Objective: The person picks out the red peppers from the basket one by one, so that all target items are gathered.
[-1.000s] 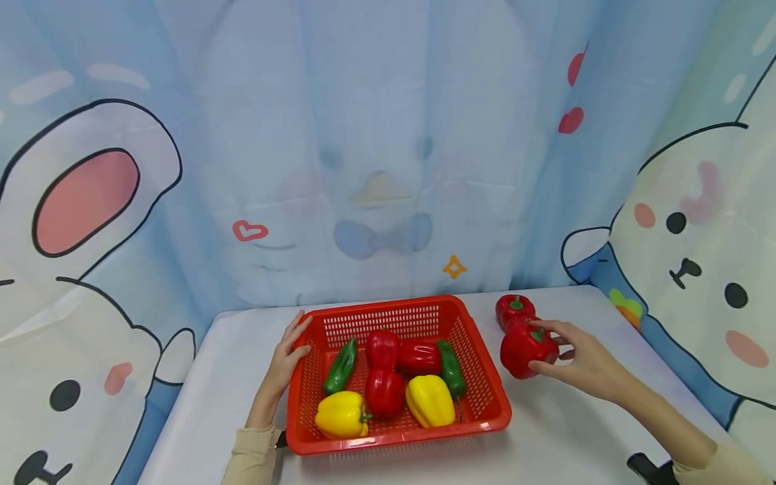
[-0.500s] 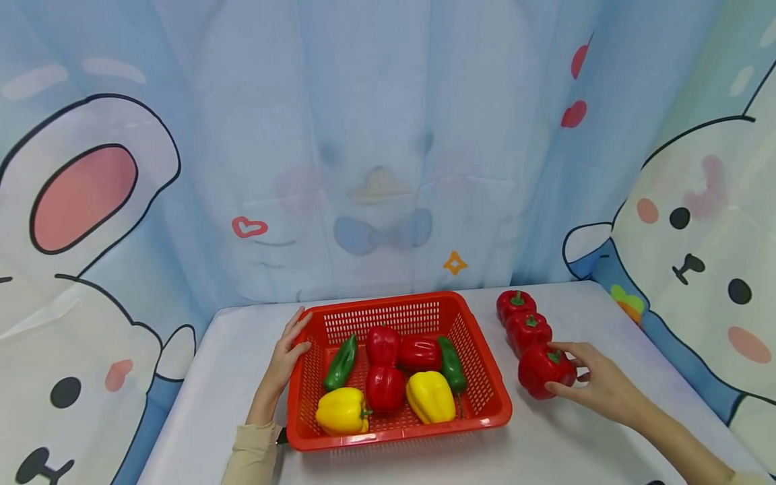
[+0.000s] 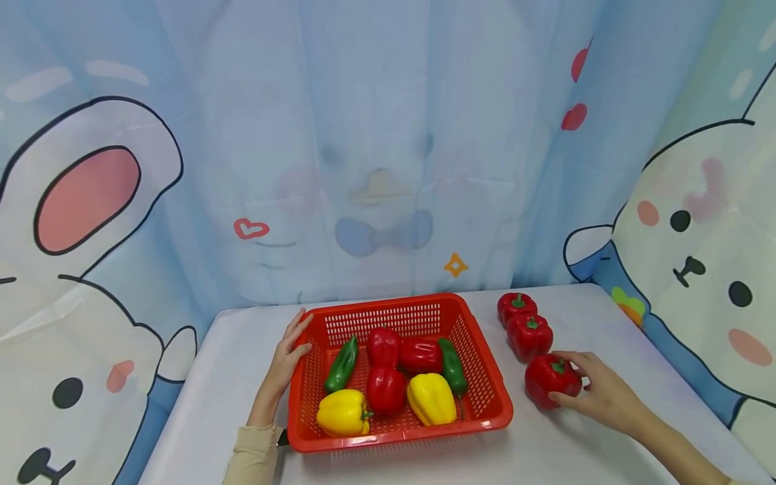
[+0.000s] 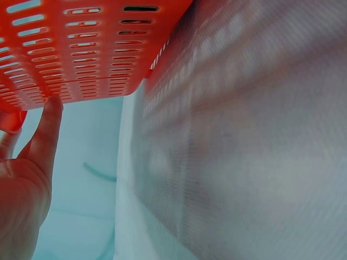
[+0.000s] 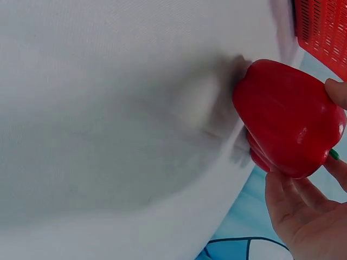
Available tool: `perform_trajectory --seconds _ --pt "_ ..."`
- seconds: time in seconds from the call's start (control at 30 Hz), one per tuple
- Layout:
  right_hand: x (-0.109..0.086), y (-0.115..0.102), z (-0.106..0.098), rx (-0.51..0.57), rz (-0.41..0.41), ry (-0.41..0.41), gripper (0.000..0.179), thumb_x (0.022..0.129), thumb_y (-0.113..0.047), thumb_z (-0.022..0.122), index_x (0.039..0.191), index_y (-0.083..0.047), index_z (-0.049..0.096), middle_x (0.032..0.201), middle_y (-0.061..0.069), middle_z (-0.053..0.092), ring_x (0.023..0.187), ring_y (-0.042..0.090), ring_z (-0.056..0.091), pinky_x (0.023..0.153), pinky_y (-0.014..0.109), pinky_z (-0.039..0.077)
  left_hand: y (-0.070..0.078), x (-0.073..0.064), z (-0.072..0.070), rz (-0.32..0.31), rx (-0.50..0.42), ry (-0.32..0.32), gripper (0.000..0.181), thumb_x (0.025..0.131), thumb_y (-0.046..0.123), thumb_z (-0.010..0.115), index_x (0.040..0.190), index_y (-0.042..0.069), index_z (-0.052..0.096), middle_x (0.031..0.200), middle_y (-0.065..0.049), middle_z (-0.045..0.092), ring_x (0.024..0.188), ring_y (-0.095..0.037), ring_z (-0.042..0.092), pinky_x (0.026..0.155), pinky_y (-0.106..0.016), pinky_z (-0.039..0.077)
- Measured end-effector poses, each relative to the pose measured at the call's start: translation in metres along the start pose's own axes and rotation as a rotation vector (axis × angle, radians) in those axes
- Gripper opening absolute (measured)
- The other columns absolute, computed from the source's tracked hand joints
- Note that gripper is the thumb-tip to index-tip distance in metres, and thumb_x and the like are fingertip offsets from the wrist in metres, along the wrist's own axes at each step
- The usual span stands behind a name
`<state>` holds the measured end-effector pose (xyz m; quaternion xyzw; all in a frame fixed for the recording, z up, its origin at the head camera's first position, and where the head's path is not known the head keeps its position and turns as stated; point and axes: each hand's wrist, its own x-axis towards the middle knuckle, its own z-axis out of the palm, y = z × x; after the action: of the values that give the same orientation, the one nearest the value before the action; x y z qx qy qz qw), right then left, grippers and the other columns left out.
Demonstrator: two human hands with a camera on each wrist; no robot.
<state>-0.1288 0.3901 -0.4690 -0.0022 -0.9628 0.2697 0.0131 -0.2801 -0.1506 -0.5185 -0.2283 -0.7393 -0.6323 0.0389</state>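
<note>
My right hand holds a glossy red bell pepper by its sides, thumb in front and fingers behind, right of the basket. In the right wrist view, the same pepper sits between thumb and fingers, close over the white cloth. Two more red bell peppers, a middle one and a far one, stand in a row behind it, stems up. My left hand grips the left rim of the red plastic basket; in the left wrist view a finger touches the slotted outer wall.
Inside the basket lie several red bell peppers, a left yellow pepper, a right yellow pepper and two green peppers, left and right. A printed curtain rises behind the white table.
My right hand has carried the red bell pepper toward me and slightly right, lowering it to the front of the row and uncovering the middle pepper. My left hand has stayed on the basket.
</note>
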Motion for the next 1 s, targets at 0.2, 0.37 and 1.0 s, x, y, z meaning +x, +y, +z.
perform_trajectory --seconds 0.2,0.37,1.0 --pt "0.002 0.003 0.002 0.017 0.015 -0.003 0.099 0.067 -0.043 0.088 0.140 0.004 0.040 0.129 0.032 0.047 0.104 0.044 0.055 0.067 0.043 0.058 -0.001 0.000 0.001 -0.002 -0.005 0.000 0.052 0.097 -0.001 0.047 0.148 -0.002 0.040 0.162 -0.019 0.015 0.147 -0.039 0.014 0.099 -0.013 0.035" --pt "0.005 0.006 0.003 0.010 0.001 0.028 0.099 0.067 -0.039 0.089 0.140 0.004 0.038 0.129 0.032 0.046 0.104 0.046 0.054 0.066 0.044 0.058 -0.002 0.000 0.000 -0.005 -0.012 0.004 0.053 0.096 -0.002 0.047 0.148 -0.002 0.040 0.163 -0.018 0.015 0.147 -0.039 0.014 0.098 -0.013 0.036" --pt "0.014 0.013 0.005 0.004 0.001 0.049 0.099 0.067 -0.039 0.089 0.140 0.004 0.038 0.127 0.034 0.045 0.106 0.049 0.050 0.065 0.045 0.058 -0.006 0.001 0.000 0.008 -0.029 0.004 0.053 0.096 -0.002 0.048 0.149 -0.001 0.040 0.162 -0.019 0.015 0.147 -0.037 0.014 0.100 -0.011 0.034"
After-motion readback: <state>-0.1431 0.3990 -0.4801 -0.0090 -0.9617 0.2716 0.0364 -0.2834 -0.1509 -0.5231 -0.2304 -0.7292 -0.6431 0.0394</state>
